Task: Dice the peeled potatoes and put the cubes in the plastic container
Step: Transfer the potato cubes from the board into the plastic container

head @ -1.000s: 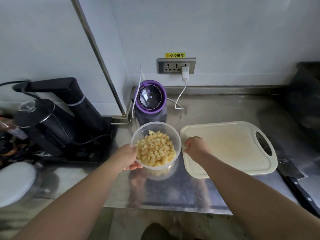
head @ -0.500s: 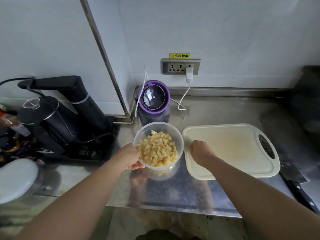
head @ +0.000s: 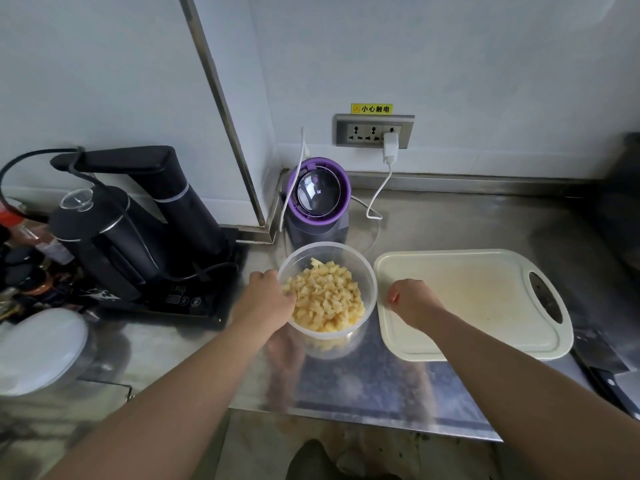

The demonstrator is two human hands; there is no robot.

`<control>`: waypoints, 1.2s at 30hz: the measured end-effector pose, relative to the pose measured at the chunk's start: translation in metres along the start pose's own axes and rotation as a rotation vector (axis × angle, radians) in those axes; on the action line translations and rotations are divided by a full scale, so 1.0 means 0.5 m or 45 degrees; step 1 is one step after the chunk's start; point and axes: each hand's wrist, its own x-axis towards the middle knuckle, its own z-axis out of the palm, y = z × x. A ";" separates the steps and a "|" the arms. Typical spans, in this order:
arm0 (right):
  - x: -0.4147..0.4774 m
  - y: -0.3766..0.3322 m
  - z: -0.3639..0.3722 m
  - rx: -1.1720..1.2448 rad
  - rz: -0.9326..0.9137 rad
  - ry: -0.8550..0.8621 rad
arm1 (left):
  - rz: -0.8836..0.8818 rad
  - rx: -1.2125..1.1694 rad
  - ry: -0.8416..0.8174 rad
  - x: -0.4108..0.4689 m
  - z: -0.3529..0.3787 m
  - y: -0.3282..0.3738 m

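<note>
Both bare forearms reach forward. The left hand (head: 266,299) grips the round clear plastic container (head: 370,271) by its left wall; the right hand (head: 412,301) is curled, knuckles up.

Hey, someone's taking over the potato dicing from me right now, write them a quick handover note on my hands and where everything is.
Left hand grips the plastic container by its left side.
Right hand rests curled on the cutting board, nothing visible in it.
Potato cubes fill the container; the knife lies right of the board.
Done: dicing and loading, apparently; no potato shows on the board.
Left: probably just releasing the container.
</note>
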 end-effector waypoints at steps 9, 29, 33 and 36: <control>-0.011 0.023 -0.015 -0.024 -0.070 0.035 | 0.595 -0.032 0.315 -0.029 -0.001 0.011; -0.015 -0.012 -0.030 0.020 -0.083 0.194 | 0.684 -0.198 0.207 -0.021 0.013 0.003; -0.049 -0.087 -0.086 0.290 -0.454 0.448 | 0.622 -0.265 0.229 -0.014 0.017 -0.003; -0.072 -0.134 -0.086 0.049 -0.580 0.078 | 0.624 -0.249 0.225 -0.016 0.015 0.005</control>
